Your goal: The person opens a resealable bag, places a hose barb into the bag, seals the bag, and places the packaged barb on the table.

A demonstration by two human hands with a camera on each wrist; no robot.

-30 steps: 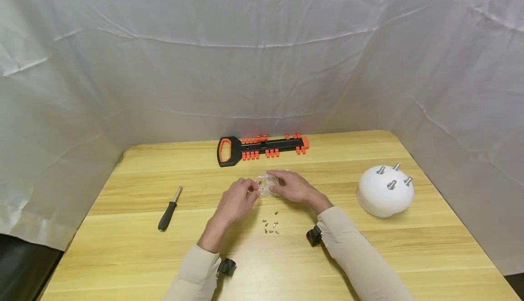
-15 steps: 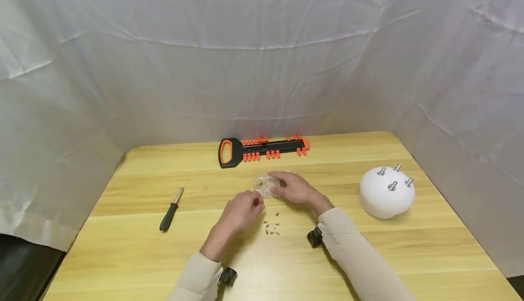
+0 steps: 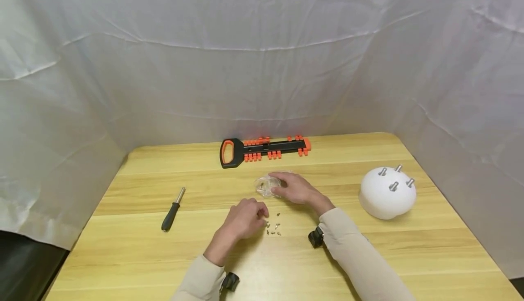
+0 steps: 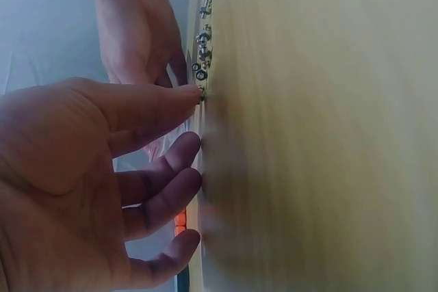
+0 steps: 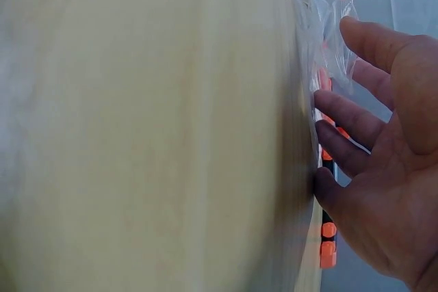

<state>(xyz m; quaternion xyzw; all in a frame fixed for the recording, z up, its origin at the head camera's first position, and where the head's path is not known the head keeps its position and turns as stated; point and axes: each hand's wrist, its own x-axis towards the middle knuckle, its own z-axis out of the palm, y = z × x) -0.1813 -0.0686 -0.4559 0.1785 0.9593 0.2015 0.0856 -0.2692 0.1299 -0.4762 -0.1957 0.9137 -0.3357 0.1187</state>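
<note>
Now left hand fingertips pinch at screws; right hand, relaxed, holds bag down.

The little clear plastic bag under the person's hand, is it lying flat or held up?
Lying on the wooden table: the clear plastic bag rests crumpled there, with the right hand on its edge.

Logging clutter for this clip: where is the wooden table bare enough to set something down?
Bare wood lies between the black-handled screwdriver and the left hand, and along the near edge of the table. The middle is crowded: small metal screws, clear plastic bag under the right hand.
</note>
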